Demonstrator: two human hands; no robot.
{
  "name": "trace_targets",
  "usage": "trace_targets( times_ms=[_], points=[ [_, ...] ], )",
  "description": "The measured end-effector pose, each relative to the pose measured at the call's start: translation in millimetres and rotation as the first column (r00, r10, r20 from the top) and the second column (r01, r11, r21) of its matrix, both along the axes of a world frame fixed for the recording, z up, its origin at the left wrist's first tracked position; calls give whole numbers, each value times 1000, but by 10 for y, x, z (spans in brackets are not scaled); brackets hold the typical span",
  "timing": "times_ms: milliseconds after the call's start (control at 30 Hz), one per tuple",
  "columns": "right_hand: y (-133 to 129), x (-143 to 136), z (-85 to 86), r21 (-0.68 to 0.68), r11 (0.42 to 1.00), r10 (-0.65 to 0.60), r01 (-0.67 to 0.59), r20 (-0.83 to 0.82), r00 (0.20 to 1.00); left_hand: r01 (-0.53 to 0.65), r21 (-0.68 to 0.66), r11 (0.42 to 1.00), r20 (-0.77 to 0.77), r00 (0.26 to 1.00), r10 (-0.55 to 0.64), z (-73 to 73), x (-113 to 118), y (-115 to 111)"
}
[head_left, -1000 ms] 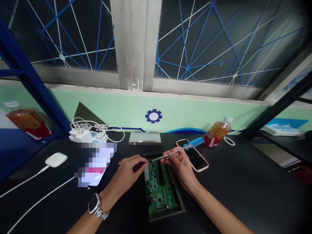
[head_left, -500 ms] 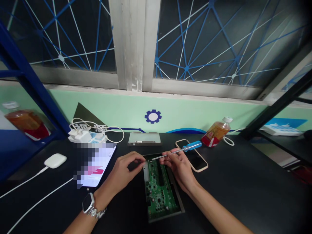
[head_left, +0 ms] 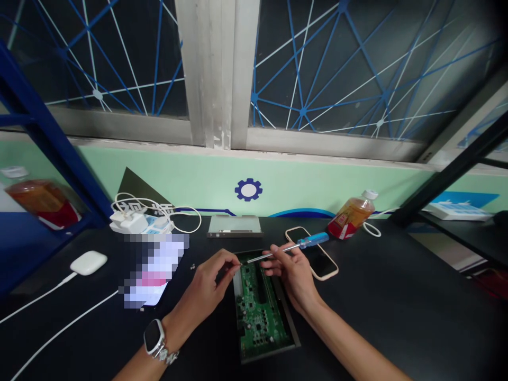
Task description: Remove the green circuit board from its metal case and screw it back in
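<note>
My right hand (head_left: 293, 267) grips the metal shaft of a screwdriver (head_left: 313, 239) with a clear blue handle. The screwdriver lies nearly level, its tip pointing left over the far end of a green circuit board (head_left: 254, 301). That board sits in a shallow metal case (head_left: 292, 330). My left hand (head_left: 220, 272) is closed in a pinch of thumb and forefinger right at the screwdriver's tip, above the board's far left corner. Whatever is between those fingertips is too small to make out.
Tiny metal pieces, apparently screws (head_left: 192, 266), lie left of my left hand. Nearby are a lit phone (head_left: 159, 275), a white earbud case (head_left: 88, 263), chargers (head_left: 129, 219), a metal panel (head_left: 234, 226), a dark phone (head_left: 319, 259) and a drink bottle (head_left: 351, 216).
My left hand has shifted slightly right to the screwdriver tip, uncovering the tiny pieces on the table. The fingers of my right hand have loosened a little around the shaft.
</note>
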State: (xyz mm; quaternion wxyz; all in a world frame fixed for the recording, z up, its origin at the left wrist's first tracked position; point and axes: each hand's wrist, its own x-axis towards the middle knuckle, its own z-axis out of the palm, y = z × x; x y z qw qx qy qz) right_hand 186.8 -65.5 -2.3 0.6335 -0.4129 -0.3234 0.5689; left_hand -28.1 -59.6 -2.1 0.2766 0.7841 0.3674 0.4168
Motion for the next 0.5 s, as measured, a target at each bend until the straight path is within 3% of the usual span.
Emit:
trace_targets(
  times_ms=[167,333,500],
  points=[
    [-37,-19,21,11,999,-38,38,11,999,-10,30,1000,-11,1000,10,-1,39,-46],
    [-66,-53,45,25,1000,-17,17,11,1000,-2,36,999,-124,992,6,41,25,-44],
    [-43,-28,76,49,999,8,-8,11,1000,5,15,1000,-213,977,-1,160,-210,71]
  ],
)
